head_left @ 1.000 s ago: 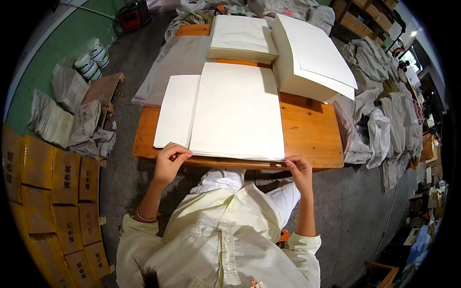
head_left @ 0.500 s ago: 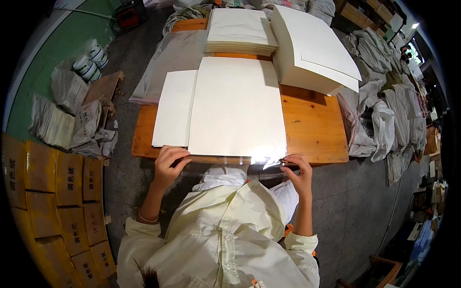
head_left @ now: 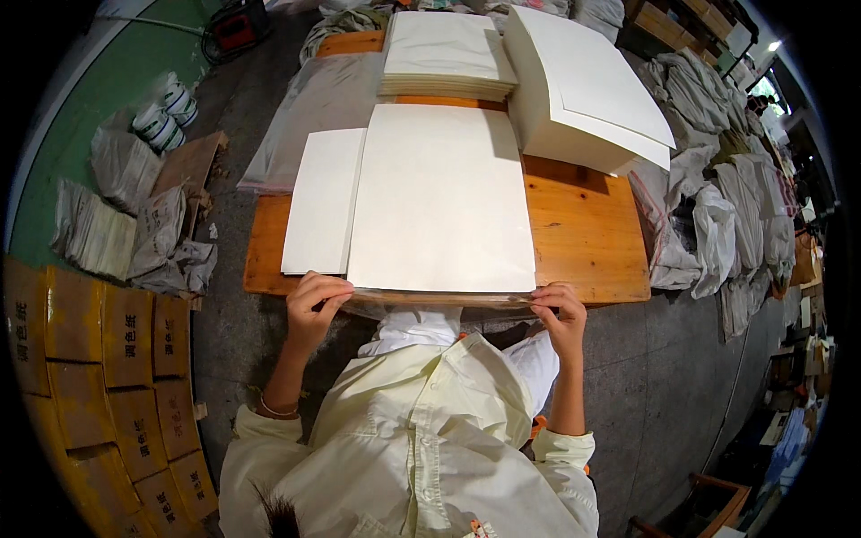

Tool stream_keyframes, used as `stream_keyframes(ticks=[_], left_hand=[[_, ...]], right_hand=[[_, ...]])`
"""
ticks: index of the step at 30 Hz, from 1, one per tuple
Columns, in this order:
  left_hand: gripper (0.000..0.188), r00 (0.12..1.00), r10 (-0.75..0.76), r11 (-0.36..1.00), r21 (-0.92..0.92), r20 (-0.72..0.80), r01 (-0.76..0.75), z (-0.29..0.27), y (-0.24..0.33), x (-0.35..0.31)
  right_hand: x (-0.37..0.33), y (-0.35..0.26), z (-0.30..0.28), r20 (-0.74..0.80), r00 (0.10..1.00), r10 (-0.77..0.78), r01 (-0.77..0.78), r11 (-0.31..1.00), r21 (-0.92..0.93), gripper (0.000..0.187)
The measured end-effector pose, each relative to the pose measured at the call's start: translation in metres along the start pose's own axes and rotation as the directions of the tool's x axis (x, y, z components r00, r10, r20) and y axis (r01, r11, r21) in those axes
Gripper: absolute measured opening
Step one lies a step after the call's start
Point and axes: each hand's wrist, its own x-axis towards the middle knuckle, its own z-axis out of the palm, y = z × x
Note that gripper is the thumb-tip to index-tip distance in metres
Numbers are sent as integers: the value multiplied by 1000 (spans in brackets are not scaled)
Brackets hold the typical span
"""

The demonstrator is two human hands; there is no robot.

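A large white sheet of paper [head_left: 439, 202] lies on the wooden table in front of me, its near edge close to the table's front edge. Clear plastic film, seemingly a bag [head_left: 430, 301], hangs out along that near edge. My left hand [head_left: 314, 303] is closed, pinching the film at the paper's near left corner. At the near right corner my right hand [head_left: 562, 314] pinches the other end between thumb and fingers. How far the film reaches over or under the paper, I cannot tell. Beside the paper, on its left, lies a narrow white paper stack [head_left: 323, 202].
On the wooden table [head_left: 587, 238], a tall white paper stack [head_left: 596, 90] stands back right and a lower stack [head_left: 446, 54] behind the large sheet. Flat clear bags [head_left: 309, 121] lie back left. Yellow cartons [head_left: 126, 332] stand left; grey sacks [head_left: 758, 197] are piled right.
The film's bright glare near my right hand has gone, and it now runs in a straighter line between my hands. My right hand has shifted slightly right and down.
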Motion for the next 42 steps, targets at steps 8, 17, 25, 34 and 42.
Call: stream_keyframes(ticks=[8,17,25,34,42], left_hand=[[8,989,-144,978,-149,31,147,0,-12,-16],[3,982,-185,970,-166,-41,176,13,1,-15],[3,905,-366,930,-96,-215,354,29,7,-12],[8,937,-189,941,220,-293,258,36,8,5],[8,951,-65,921,348,-302,174,37,8,12]], right_hand=[[-10,11,-2,4,979,204,-203,974,101,10],[-12,4,3,-76,938,340,-313,918,243,10],[-10,3,15,-171,912,372,-326,913,247,12],[3,-7,35,-307,887,344,-349,936,38,12],[15,-20,38,-336,858,388,-413,911,-3,16]])
